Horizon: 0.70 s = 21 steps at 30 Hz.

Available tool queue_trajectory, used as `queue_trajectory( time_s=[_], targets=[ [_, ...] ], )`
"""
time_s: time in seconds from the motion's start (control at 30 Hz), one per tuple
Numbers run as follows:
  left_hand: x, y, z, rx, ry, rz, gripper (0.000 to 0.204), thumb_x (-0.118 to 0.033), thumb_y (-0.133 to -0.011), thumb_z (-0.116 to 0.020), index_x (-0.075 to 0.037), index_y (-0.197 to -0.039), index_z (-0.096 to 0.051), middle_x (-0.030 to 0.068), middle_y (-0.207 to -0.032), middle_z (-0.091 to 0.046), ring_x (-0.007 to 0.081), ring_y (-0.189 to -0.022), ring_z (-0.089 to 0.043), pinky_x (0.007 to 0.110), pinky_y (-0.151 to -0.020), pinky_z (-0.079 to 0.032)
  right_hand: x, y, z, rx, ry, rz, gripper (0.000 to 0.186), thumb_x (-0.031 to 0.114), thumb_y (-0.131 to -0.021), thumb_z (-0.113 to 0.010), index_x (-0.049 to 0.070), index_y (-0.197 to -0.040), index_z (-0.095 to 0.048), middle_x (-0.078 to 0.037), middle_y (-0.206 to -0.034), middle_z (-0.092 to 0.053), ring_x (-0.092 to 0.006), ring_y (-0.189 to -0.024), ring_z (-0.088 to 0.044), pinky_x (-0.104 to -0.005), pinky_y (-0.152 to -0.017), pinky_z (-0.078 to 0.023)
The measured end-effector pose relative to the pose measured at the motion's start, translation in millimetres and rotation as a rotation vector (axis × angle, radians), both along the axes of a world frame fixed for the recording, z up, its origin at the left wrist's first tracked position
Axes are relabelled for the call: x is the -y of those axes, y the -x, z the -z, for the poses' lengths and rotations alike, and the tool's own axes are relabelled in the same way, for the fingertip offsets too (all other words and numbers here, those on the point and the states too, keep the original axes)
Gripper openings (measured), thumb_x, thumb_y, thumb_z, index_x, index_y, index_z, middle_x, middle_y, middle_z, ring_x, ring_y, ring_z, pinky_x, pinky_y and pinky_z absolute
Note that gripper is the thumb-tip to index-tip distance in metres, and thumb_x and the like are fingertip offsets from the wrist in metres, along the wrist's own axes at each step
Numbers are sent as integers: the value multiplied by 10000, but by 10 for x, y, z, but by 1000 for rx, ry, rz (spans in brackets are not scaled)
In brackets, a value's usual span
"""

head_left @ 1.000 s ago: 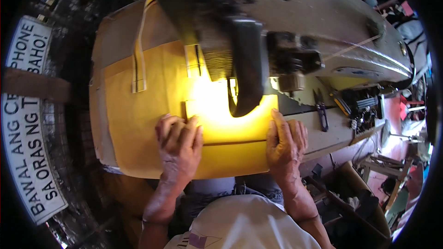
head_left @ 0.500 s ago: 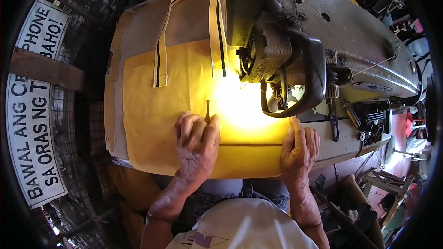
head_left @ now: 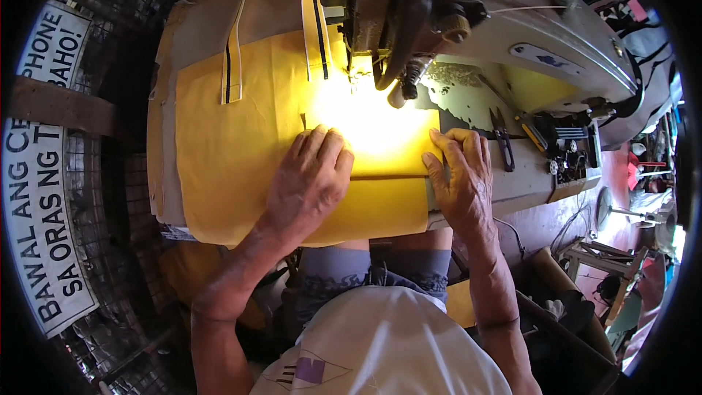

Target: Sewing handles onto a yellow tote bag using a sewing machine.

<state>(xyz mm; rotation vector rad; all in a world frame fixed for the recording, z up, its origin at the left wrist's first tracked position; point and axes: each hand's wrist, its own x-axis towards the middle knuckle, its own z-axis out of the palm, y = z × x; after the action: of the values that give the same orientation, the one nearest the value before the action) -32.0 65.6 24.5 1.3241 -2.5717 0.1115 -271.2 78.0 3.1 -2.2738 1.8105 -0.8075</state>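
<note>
Your hands have slid up: left hand (head_left: 311, 179) and right hand (head_left: 459, 175) are pressing flat, fingers spread, gripping nothing, on the yellow bag (head_left: 241, 139), with the needle (head_left: 365, 77) lying straight ahead of your fingertips.

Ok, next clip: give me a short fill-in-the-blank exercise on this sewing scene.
1. Both hands press flat on a ____ fabric bag.
2. The left hand lies on the cloth; the right hand holds its ____ edge.
3. The bag's strap is white with ____ stripes.
4. Small snips lie to the ____ of the right hand.

Missing: yellow; right; black; right
</note>
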Motion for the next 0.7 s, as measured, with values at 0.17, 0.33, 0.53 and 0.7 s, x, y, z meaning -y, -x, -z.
queue_trajectory(
  time_s=[0.17, 0.33, 0.53, 0.7],
  targets=[
    [-208, 250, 148, 63, 111, -155, 340, -148, -875, -642, 87, -1119, -615, 217, -1111, -585, 396, -1068, -581, 458, -932, -511, -86, 51, 41, -25, 35, -39, 339, 172, -896, -654, 55, -1215, -667, -88, -1127, -565, -292, -1027, -506, -444, -911, -401],
    [-460, 600, 163, -33, -87, -226, 888, -683, -774, -665, -126, -1440, -476, 269, -1427, -418, 649, -1282, -318, 751, -1031, -255, -91, -75, 31, -232, 123, -59, 411, 112, -891, -588, 7, -1289, -575, -142, -1479, -422, -340, -1379, -393, -461, -1102, -342],
    [-437, 582, 221, 14, -126, -202, 1154, -902, -648, -543, -188, -1534, -347, 257, -1529, -313, 676, -1348, -160, 816, -1013, -145, 76, 6, 80, -217, 109, -365, 421, 34, -874, -539, -12, -1293, -547, -194, -1426, -473, -381, -1383, -406, -491, -1186, -289],
    [-491, 289, 270, 22, -165, -146, 1205, -905, -658, -525, -101, -1534, -327, 265, -1560, -264, 604, -1408, -163, 770, -1089, -114, 105, 77, 74, -167, 8, -428, 472, 26, -901, -517, -22, -1368, -468, -245, -1387, -508, -360, -1363, -444, -467, -1178, -312]
  ],
)
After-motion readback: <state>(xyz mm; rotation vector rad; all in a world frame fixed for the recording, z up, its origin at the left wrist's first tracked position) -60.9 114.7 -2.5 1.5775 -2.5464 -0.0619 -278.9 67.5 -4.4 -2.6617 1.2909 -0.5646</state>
